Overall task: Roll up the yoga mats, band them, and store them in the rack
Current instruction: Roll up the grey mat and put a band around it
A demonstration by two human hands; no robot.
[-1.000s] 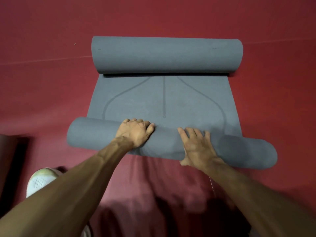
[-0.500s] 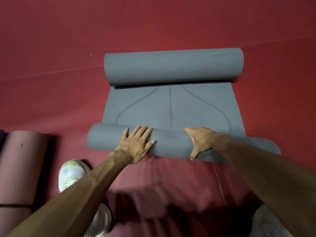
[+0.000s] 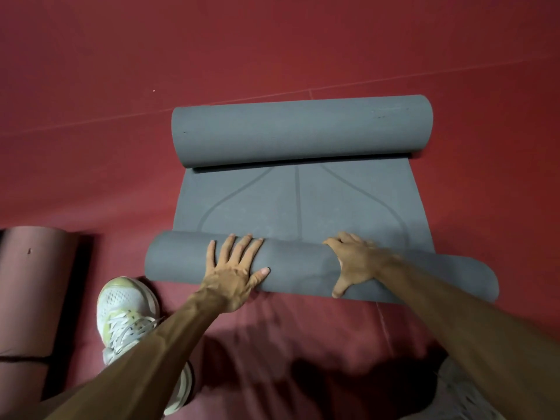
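My left hand (image 3: pixel 235 272) presses flat on the near roll of the grey foam yoga mat (image 3: pixel 300 204) on the red floor (image 3: pixel 91 86). My right hand (image 3: pixel 353 262) curls around that roll. A pink rolled mat (image 3: pixel 30 283) lies to its left.

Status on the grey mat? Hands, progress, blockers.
Left hand flat on near roll, right hand cupped over it. Grey mat partly rolled, flat stretch remaining, no band. Far end curled into its own roll, in the path.

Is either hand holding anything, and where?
The right hand grips the grey mat's near roll right of its middle, fingers over top, thumb in front. The left hand only presses flat on it.
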